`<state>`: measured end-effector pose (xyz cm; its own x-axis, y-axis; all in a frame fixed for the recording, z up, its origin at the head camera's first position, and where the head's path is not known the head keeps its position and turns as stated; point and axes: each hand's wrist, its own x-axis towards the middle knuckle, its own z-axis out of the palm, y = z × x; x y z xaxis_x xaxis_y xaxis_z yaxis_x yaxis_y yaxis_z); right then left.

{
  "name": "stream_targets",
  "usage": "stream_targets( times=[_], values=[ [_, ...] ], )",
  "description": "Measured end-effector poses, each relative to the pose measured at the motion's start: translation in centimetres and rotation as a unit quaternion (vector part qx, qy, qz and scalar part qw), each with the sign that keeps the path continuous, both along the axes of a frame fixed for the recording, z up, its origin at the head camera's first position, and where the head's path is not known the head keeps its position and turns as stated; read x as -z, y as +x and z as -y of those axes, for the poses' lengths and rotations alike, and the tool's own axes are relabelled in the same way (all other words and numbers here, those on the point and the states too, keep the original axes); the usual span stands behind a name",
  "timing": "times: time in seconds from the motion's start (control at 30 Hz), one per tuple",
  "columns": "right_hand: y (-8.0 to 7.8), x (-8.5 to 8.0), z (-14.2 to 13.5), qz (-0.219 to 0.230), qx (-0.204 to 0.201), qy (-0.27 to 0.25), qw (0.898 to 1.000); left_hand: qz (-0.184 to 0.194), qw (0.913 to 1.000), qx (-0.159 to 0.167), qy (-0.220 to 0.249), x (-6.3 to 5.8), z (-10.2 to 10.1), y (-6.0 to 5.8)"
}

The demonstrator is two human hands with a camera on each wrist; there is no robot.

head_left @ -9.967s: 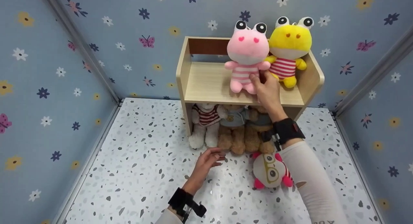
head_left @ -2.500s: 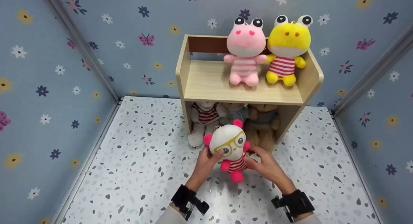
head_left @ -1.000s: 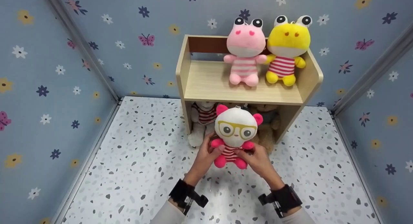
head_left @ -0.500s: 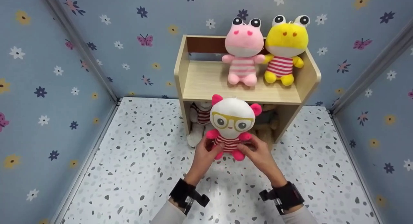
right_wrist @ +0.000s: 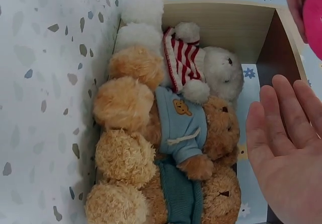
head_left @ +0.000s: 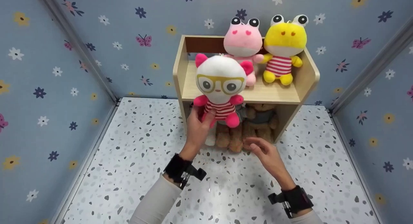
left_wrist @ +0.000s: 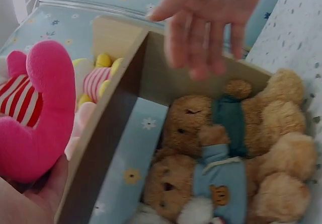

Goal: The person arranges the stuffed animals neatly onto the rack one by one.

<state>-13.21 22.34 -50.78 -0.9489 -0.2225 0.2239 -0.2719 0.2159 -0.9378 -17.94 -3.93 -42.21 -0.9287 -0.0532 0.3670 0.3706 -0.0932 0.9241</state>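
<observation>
My left hand (head_left: 197, 127) grips the lower body of a plush panda (head_left: 221, 88) with yellow glasses, pink ears and a striped shirt. It holds the panda upright in front of the upper shelf's left half. My right hand (head_left: 266, 154) is off the panda, below and right of it, with fingers extended and nothing held. On the upper shelf (head_left: 267, 93) sit a pink plush frog (head_left: 243, 40) and a yellow plush frog (head_left: 285, 38), side by side at the right. The panda partly covers the pink frog.
Under the shelf sit a brown teddy bear in a blue hoodie (right_wrist: 181, 123), another in a dark green top (right_wrist: 178, 191) and a white plush in a striped shirt (right_wrist: 183, 60). Wooden side panels (head_left: 306, 72) bound the shelf. Patterned walls (head_left: 145, 66) enclose the speckled floor (head_left: 138, 146).
The panda, lifted from the floor by both hands, has risen and moved left toward the upper shelf. My right hand has let go and drawn back. Earlier, it let go of the pink frog.
</observation>
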Motion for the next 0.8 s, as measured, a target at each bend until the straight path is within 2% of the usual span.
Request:
stream_targets(
  times=[0.13, 0.33, 0.5, 0.6, 0.7, 0.8],
  values=[
    [0.1, 0.2, -0.3, -0.006, 0.014, 0.012, 1.000, -0.019, 0.9992, -0.035, -0.008, -2.2, -0.3, -1.9],
    [0.1, 0.5, -0.3, -0.011, 0.016, 0.015, 1.000, -0.034, 0.9947, -0.086, -0.047, -4.2, -0.4, -4.3],
    [0.2, 0.7, -0.5, -0.006, 0.016, 0.018, 1.000, -0.032, 0.9840, -0.145, -0.099, -5.2, -0.3, -6.3],
    [0.3, 0.8, -0.5, 0.000, 0.020, 0.023, 1.000, -0.019, 0.9762, -0.179, -0.121, -5.5, -0.3, -7.5],
    [0.4, 0.8, -0.4, 0.006, 0.023, 0.024, 0.999, 0.007, 0.9711, -0.192, -0.141, -5.8, -0.2, -8.5],
    [0.4, 0.9, -0.3, 0.004, 0.025, 0.028, 0.999, 0.034, 0.9682, -0.192, -0.157, -5.9, -0.1, -9.3]
  ],
)
